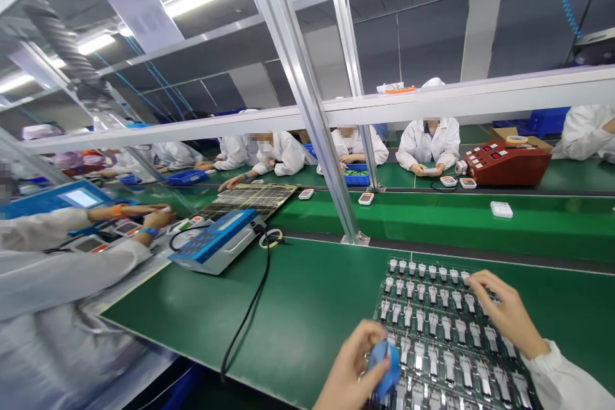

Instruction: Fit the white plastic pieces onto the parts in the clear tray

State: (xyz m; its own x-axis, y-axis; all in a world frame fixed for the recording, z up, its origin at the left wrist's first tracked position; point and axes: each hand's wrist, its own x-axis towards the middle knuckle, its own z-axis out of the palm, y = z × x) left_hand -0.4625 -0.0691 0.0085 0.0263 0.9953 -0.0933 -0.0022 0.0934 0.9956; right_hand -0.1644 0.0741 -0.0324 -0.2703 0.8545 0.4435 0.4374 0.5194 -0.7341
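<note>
Left hand (353, 364), closest to the head camera, thumb and fingers pinching a blue object (387, 370) (blurred, can't ID it) over the near-left part of a clear plastic tray (403, 276). Tray sits on the green worktop (298, 314), loaded with rows of small white components (449, 366). Right hand (504, 311): fingers bent, tips at the far-right end of the back row; can't tell if it's gripping one. Blue-and-grey bench instrument (218, 243) further left, black cable (259, 289) trailing over the near edge.
</note>
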